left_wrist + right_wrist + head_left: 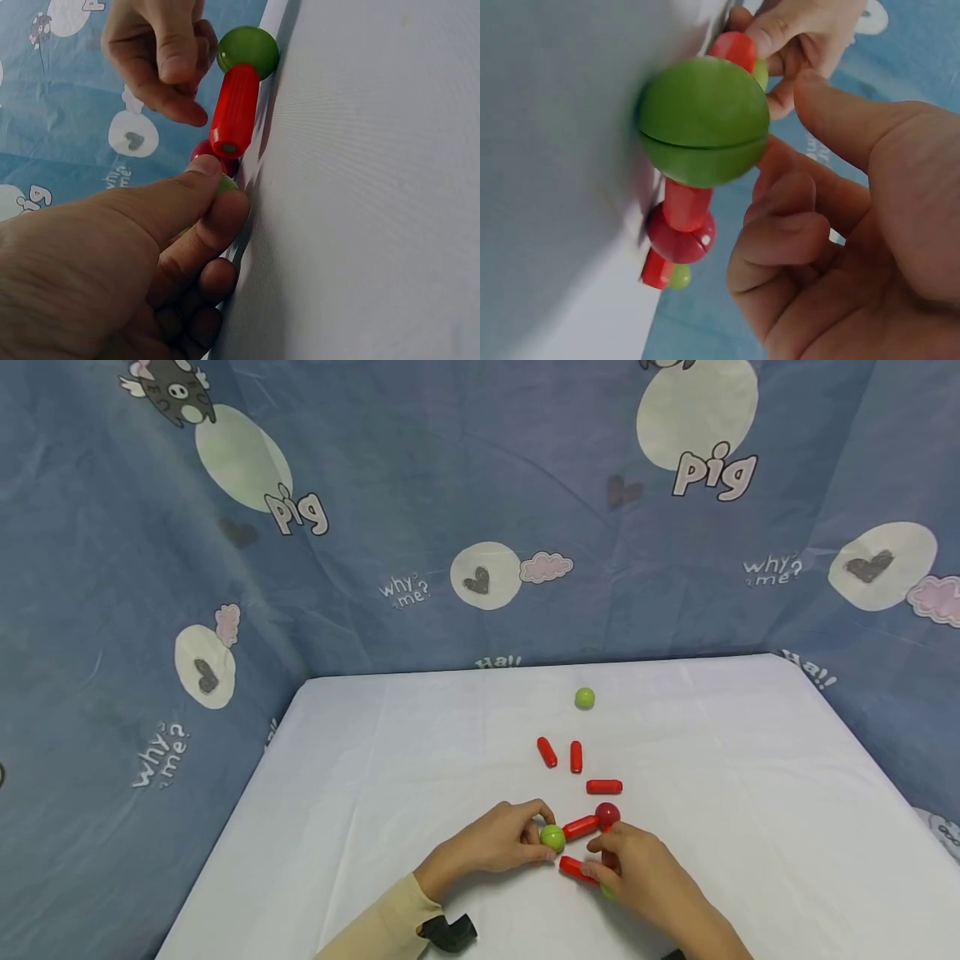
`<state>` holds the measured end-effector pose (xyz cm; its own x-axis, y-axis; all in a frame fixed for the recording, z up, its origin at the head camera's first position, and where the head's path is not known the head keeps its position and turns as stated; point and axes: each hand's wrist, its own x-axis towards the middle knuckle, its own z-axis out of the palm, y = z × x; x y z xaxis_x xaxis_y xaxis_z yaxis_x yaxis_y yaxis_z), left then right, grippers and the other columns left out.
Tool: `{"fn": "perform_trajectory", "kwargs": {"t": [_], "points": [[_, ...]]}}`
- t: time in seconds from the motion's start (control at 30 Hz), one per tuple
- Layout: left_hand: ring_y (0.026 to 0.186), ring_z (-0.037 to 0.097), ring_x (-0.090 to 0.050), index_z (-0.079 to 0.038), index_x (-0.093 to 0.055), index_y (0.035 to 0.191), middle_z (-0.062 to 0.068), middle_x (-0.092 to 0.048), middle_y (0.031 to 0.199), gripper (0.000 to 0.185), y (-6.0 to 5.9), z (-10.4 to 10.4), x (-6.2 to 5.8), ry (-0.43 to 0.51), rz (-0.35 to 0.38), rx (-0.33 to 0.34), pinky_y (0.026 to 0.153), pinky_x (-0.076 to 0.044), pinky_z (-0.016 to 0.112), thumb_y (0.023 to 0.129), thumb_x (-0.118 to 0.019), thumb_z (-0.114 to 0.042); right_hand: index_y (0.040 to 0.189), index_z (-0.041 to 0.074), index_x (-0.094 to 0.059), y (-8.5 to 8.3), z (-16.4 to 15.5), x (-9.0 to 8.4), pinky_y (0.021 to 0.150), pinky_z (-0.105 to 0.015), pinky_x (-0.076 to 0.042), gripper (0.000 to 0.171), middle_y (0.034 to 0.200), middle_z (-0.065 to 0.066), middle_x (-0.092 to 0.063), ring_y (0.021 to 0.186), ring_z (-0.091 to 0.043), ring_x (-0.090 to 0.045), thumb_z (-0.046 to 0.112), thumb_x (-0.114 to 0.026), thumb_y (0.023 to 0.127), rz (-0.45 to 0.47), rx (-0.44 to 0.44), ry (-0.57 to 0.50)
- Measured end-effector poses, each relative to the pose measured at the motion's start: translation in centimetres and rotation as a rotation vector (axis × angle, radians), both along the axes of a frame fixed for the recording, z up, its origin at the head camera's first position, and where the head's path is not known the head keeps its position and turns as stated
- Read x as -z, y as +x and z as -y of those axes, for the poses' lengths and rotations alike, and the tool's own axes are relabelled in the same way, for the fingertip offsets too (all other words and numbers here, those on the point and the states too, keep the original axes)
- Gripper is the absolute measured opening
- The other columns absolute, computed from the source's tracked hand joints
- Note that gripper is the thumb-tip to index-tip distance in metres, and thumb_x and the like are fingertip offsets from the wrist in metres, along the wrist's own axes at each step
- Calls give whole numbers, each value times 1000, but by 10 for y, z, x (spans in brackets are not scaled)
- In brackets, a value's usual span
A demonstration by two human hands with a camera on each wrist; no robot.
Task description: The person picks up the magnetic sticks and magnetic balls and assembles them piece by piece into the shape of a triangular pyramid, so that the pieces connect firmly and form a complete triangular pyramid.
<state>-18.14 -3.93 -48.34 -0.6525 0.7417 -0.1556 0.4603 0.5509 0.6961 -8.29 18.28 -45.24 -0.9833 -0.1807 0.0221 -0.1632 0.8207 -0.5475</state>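
My left hand point(504, 837) pinches a light-green ball point(552, 837) between thumb and fingers, mostly hidden in the left wrist view. From it a red rod point(581, 827) runs to a dark-red ball point(607, 814). A second green ball point(703, 120) lies by my right hand point(645, 872). One red rod point(688, 206) runs between it and the dark-red ball; another red rod point(236, 112) points its free end towards my left hand. The right hand's fingers are loosely bent beside the second green ball, its thumb apart from it, and they appear to hold nothing.
Beyond the hands, three loose red rods point(547, 752) point(576, 757) point(604, 787) lie on the white tabletop point(420, 752). Farther back sits a loose green ball point(585, 697). A blue printed cloth point(375, 510) hangs behind and along the table's sides.
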Motion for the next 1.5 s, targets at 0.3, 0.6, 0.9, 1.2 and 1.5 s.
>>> {"fn": "perform_trajectory", "kwargs": {"t": [0.3, 0.6, 0.9, 1.2, 1.5], "points": [[63, -7, -54, -17, -61, 118, -18, -65, 71, 34, 0, 1, 1, 8, 5, 0, 65, -46, 14, 91, -79, -28, 97, 14, -81, 6, 7, 4, 57, -18, -37, 30, 73, 11, -48, 63, -1, -41, 31, -91, 74, 14, 92, 10], [63, -6, -55, -16, -62, 117, -16, -66, 70, 33, -1, 0, 0, 7, 0, -2, 66, -47, 14, 91, -79, -27, 96, 15, -82, 10, 10, 10, 57, -19, -36, 35, 71, 12, -49, 62, -2, -41, 30, -95, 68, 29, 130, 44], [64, -6, -55, -16, -62, 116, -16, -66, 71, 33, 0, 0, -1, 12, 3, -5, 67, -47, 14, 91, -80, -26, 88, 15, -82, 9, 9, 11, 55, -21, -33, 32, 68, 12, -52, 60, -5, -41, 35, -95, 67, 55, 132, 99], [64, -6, -53, -17, -60, 117, -16, -66, 72, 33, -1, 1, -2, 0, -4, 23, 67, -45, 14, 91, -79, -25, 85, 16, -81, 8, 10, 15, 57, -22, -34, 25, 69, 12, -54, 61, -6, -42, 31, -94, 70, 69, 138, 84], [64, -6, -54, -17, -59, 116, -16, -66, 73, 32, -2, 1, 0, -5, -7, 27, 66, -45, 13, 92, -78, -25, 88, 16, -81, 5, 10, 16, 59, -23, -35, 25, 71, 10, -55, 66, -9, -45, 30, -93, 72, 104, 160, 34]]}}
